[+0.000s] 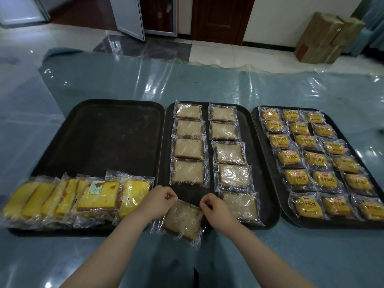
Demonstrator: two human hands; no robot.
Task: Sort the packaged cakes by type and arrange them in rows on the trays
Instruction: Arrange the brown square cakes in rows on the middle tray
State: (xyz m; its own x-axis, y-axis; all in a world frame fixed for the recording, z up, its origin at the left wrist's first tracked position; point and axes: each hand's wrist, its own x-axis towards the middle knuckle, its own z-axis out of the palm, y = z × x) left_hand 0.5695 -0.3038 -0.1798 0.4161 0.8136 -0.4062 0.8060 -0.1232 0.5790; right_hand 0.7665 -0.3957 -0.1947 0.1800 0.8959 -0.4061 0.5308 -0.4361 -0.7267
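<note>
A clear-wrapped brown cake slice (182, 220) hangs tilted over the front edge of the middle tray (258, 161). My left hand (159, 201) pinches its top left corner and my right hand (214, 206) pinches its top right corner. That tray holds two columns of the same brown slices (188, 149). The right tray (256, 121) is filled with three columns of small yellow-wrapped breads (314, 160). The left tray (108, 134) is mostly bare, with a loose, overlapping heap of yellow cake slices (83, 197) along its front edge.
The trays sit side by side on a blue table under a shiny clear plastic sheet (207, 84). Beyond the table are a tiled floor, a dark door (220, 17) and cardboard boxes (326, 38) at the far right.
</note>
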